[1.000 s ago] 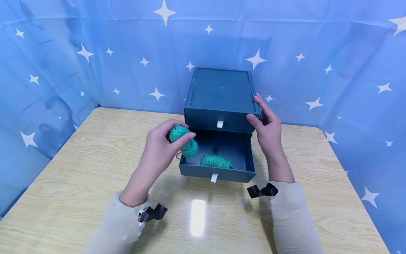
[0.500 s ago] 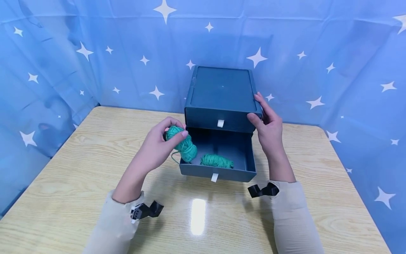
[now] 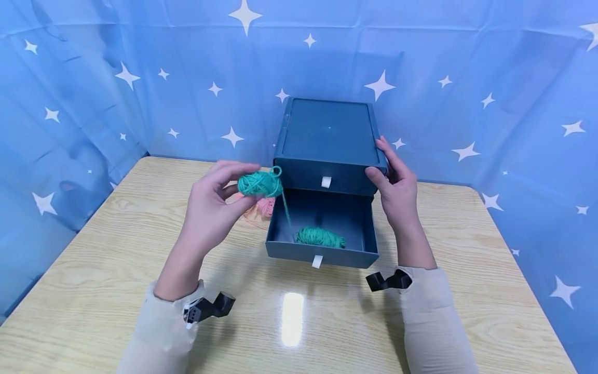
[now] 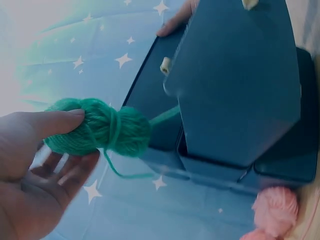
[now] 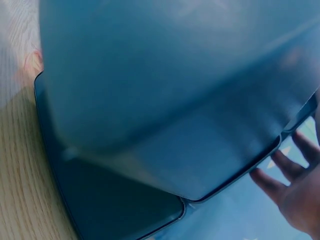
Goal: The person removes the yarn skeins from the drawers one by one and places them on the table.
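A green yarn skein (image 3: 260, 184), narrowed at its middle by wound strands, is held between the thumb and fingers of my left hand (image 3: 212, 202), left of the drawer unit. From the skein a loose strand (image 3: 286, 208) hangs into the pulled-out lower drawer (image 3: 322, 255). Inside that drawer lies another green skein (image 3: 320, 237). My right hand (image 3: 397, 195) rests against the right side of the dark blue drawer unit (image 3: 331, 130), its thumb at the front corner of the closed upper drawer. The right wrist view shows the fingers (image 5: 270, 185) extended along the side.
Pink yarn (image 4: 275, 212) lies on the wooden table (image 3: 117, 249) left of the unit, partly behind my left hand in the head view. White pull tabs (image 3: 317, 261) mark the drawer fronts. A blue curtain (image 3: 187, 78) with white stars hangs behind the table.
My left hand has moved left and up with the green skein, away from over the lower drawer, and the skein has turned sideways. More pink yarn shows. My right hand has stayed put.
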`<action>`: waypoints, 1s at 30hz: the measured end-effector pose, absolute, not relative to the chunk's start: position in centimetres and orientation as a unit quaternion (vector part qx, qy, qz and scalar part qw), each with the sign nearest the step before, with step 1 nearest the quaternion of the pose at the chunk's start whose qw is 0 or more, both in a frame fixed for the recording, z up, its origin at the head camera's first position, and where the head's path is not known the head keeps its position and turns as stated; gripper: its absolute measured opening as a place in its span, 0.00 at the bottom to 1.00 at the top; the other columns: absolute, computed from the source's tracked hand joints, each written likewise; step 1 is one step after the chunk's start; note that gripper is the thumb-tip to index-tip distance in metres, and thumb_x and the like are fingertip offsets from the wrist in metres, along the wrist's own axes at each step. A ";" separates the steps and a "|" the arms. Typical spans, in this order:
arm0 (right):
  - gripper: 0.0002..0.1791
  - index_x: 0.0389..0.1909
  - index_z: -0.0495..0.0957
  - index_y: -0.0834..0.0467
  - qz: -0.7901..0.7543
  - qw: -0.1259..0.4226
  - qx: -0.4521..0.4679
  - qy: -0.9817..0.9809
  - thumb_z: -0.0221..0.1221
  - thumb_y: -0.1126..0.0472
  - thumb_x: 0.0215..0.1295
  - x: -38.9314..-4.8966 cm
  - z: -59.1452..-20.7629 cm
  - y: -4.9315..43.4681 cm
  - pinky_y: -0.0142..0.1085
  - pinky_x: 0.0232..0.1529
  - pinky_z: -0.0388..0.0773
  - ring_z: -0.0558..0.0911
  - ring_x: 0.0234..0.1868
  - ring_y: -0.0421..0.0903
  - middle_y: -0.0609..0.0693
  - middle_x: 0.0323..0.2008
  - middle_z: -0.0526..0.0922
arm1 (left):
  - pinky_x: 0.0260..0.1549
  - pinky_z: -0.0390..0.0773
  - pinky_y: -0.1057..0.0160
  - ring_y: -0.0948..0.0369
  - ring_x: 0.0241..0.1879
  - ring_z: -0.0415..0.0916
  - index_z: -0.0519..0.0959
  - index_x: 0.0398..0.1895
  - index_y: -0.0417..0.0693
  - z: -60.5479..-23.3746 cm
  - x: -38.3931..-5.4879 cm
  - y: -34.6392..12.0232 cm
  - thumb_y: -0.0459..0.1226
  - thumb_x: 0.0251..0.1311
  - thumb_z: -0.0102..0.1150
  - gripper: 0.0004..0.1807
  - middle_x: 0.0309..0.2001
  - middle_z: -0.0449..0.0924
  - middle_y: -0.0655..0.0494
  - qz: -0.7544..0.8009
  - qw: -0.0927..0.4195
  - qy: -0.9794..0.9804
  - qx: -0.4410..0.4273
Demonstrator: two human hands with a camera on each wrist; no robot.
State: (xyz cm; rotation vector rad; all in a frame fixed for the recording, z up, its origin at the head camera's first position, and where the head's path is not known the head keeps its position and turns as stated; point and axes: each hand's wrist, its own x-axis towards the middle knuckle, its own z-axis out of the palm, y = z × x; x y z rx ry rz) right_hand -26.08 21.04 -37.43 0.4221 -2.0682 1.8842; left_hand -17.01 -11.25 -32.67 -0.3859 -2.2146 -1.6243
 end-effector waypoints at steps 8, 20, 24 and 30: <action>0.29 0.71 0.71 0.44 0.652 0.155 0.144 -0.728 0.63 0.57 0.70 -26.0 -37.4 21.0 0.39 0.73 0.69 0.66 0.76 0.48 0.39 0.76 0.65 | 0.57 0.80 0.67 0.62 0.56 0.79 0.84 0.48 0.31 -32.7 -17.0 -11.7 0.17 0.58 0.62 0.15 0.54 0.81 0.41 -0.532 0.298 -0.757 -0.234; 0.29 0.71 0.72 0.43 0.661 0.154 0.147 -0.720 0.63 0.56 0.70 -26.1 -37.4 21.0 0.38 0.73 0.69 0.66 0.76 0.46 0.38 0.76 0.66 | 0.50 0.84 0.67 0.57 0.51 0.83 0.82 0.43 0.26 -32.4 -17.1 -11.1 0.17 0.57 0.62 0.11 0.49 0.83 0.44 -0.521 0.456 -0.685 -0.228; 0.29 0.71 0.71 0.43 0.655 0.155 0.144 -0.725 0.63 0.56 0.70 -26.1 -37.4 21.0 0.39 0.73 0.68 0.66 0.76 0.46 0.38 0.76 0.66 | 0.48 0.85 0.64 0.56 0.49 0.85 0.77 0.44 0.20 -32.3 -17.1 -10.7 0.17 0.55 0.63 0.12 0.49 0.82 0.53 -0.584 0.461 -0.638 -0.199; 0.29 0.71 0.71 0.42 0.650 0.155 0.142 -0.731 0.63 0.55 0.70 -26.1 -37.4 21.1 0.41 0.74 0.68 0.66 0.76 0.47 0.38 0.76 0.65 | 0.46 0.86 0.62 0.55 0.44 0.88 0.79 0.45 0.31 -31.8 -17.0 -11.1 0.18 0.55 0.65 0.15 0.47 0.86 0.47 -0.685 0.431 -0.565 -0.161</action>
